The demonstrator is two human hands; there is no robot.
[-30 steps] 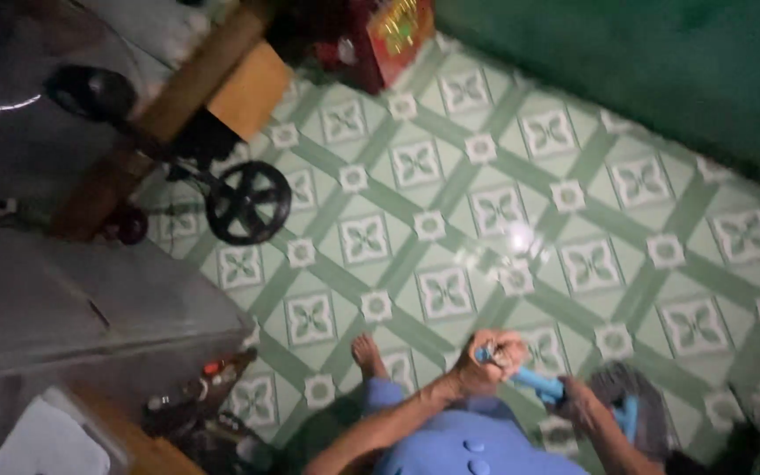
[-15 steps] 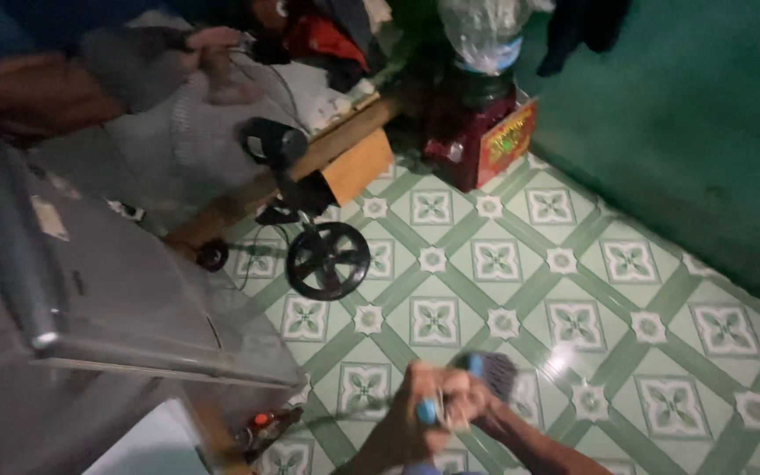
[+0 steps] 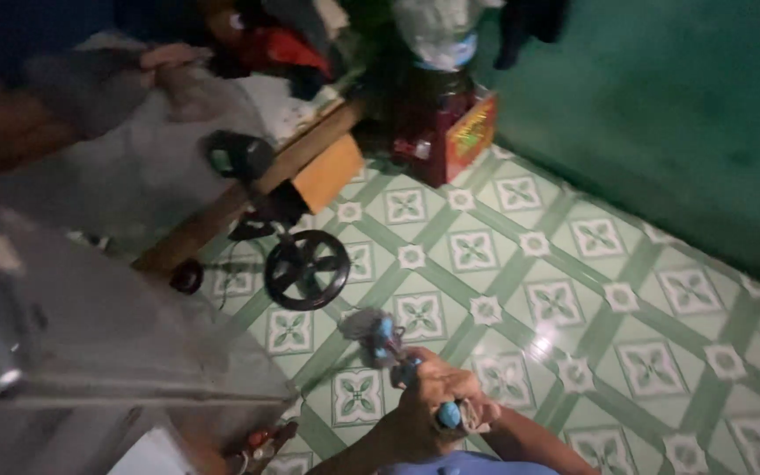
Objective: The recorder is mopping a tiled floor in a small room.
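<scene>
Both my hands grip a short blue-handled brush (image 3: 378,339) low in the middle of the view. My left hand (image 3: 417,406) wraps the blue handle near its end. My right hand (image 3: 468,400) closes around the handle right beside it. The brush's grey bristle head points up and left, over the green patterned floor tiles (image 3: 565,290). My blue shirt shows at the bottom edge.
A grey metal cabinet (image 3: 90,334) fills the left. A black wheel (image 3: 307,269) on a dark stand sits beside a wooden beam (image 3: 248,198). A red box (image 3: 450,132) stands by the green wall (image 3: 661,105). Small tools (image 3: 261,444) lie near the cabinet's foot.
The camera has shifted slightly right. The brush head has swung from the right of my hands to up and left of them, and my hands have moved a little right.
</scene>
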